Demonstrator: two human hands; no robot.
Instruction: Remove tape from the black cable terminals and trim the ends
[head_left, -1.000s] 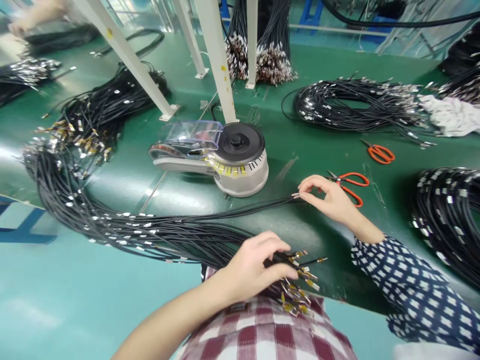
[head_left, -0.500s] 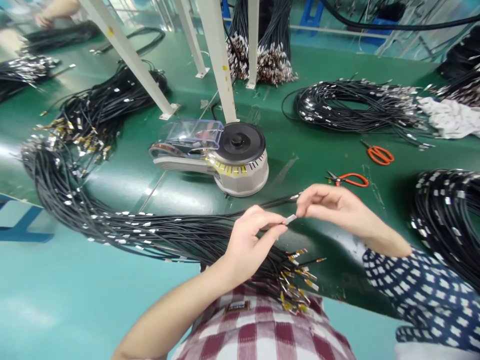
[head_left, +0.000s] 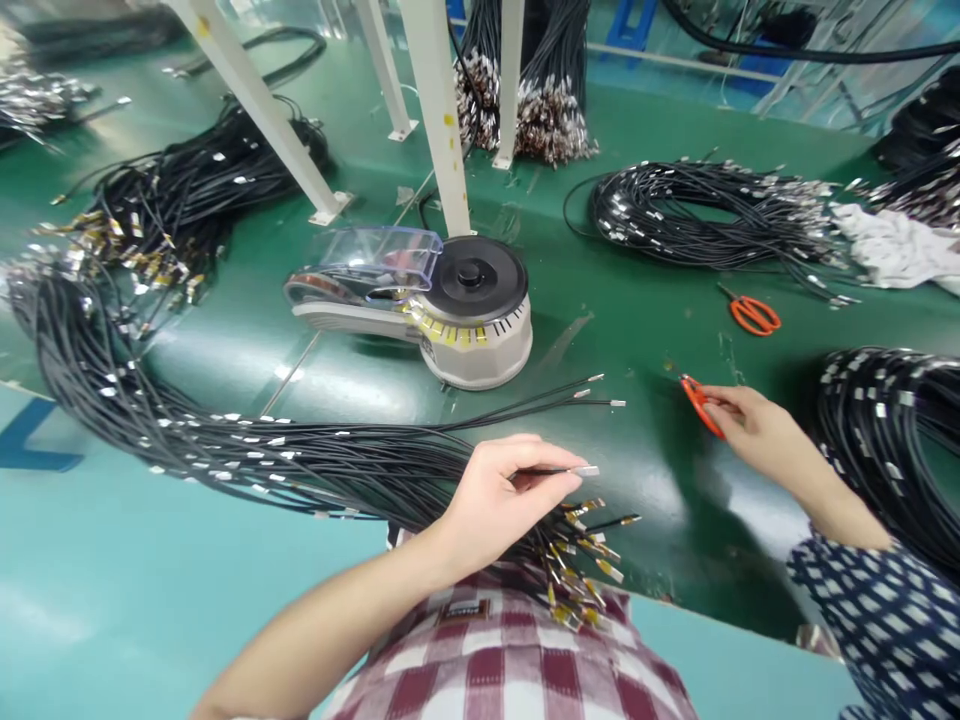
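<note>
Between the thumb and fingers of my left hand (head_left: 499,500) is a thin black cable, pinched just behind its silver connector (head_left: 586,470). My right hand (head_left: 761,430) is closed on the orange handles of a small pair of scissors (head_left: 697,403), whose tip points away from me over the table. A thick bundle of black cables (head_left: 360,455) passes beneath my left hand. Its near ends, wrapped in yellow tape (head_left: 574,570), lie by my lap. Several loose cable ends (head_left: 592,392) stick out just beyond my left hand.
A round tape dispenser (head_left: 480,320) with a black top stands at the table's middle, in front of white posts (head_left: 439,110). A second orange pair of scissors (head_left: 755,315) lies farther right. Coiled cables (head_left: 675,215) sit behind, another coil (head_left: 870,430) at right, beside a white cloth (head_left: 892,240).
My right hand has left the connector, moved right and taken hold of the nearer scissors. My left hand still pinches the cable, slightly lower in view.
</note>
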